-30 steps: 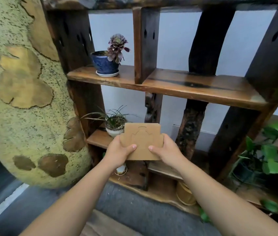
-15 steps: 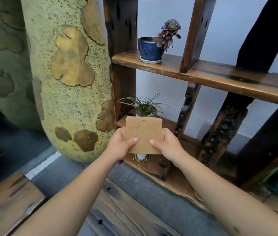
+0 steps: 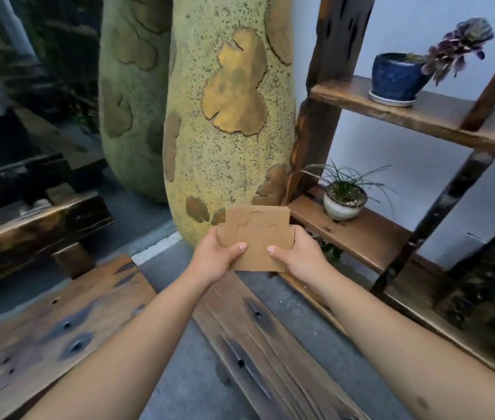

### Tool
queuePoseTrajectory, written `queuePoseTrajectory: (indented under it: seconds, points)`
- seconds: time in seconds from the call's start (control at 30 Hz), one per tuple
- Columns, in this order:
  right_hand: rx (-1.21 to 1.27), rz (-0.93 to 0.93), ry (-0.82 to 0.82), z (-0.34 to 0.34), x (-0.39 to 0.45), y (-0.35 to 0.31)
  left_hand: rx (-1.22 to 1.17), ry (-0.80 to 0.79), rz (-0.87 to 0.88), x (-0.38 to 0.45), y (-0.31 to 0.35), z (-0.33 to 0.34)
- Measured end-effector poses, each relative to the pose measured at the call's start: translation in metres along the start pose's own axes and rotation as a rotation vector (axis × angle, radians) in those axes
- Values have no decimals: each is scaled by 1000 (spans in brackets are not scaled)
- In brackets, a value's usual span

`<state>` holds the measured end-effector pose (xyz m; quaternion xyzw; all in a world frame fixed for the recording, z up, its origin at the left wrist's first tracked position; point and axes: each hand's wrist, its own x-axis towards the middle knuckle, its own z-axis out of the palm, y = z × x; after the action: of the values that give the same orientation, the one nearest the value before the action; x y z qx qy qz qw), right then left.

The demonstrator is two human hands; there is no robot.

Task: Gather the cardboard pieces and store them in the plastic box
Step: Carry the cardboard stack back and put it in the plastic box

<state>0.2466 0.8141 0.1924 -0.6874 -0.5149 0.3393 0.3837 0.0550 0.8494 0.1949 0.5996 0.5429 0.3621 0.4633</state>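
Note:
A flat brown cardboard piece [image 3: 257,234] with die-cut lines and a stepped top is held upright in front of me at mid-frame. My left hand [image 3: 214,257] grips its left edge, thumb on the front face. My right hand [image 3: 301,257] grips its right edge the same way. It may be a thin stack; I cannot tell how many pieces. No plastic box is in view.
A large speckled yellow-green gourd-shaped sculpture [image 3: 228,116] stands just behind the cardboard. A dark wooden shelf [image 3: 422,116] at right carries a blue pot [image 3: 395,75] and a small white pot [image 3: 343,204]. Dark wooden planks [image 3: 58,322] and a beam [image 3: 28,225] lie low at left.
My view has swung left: the shelf slid to the right and the sculpture and floor planks came into frame. Both hands keep the same hold on the cardboard piece.

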Motion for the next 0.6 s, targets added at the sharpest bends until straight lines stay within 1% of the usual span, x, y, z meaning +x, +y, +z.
queuePoseTrajectory:
  seconds: [0.17,0.2,0.3,0.6]
  points:
    - [-58,-10,-95,61,4,-23,7,86,-62,-10,-32,-57]
    - [-78,-21,-142,81,5,-29,2,139,-87,-17,-43,-73]
    - [-68,-46,-171,99,7,-34,4,190,-110,-25,-53,-87]
    - [-106,-160,-510,217,8,-75,19,507,-277,-73,-104,-176]
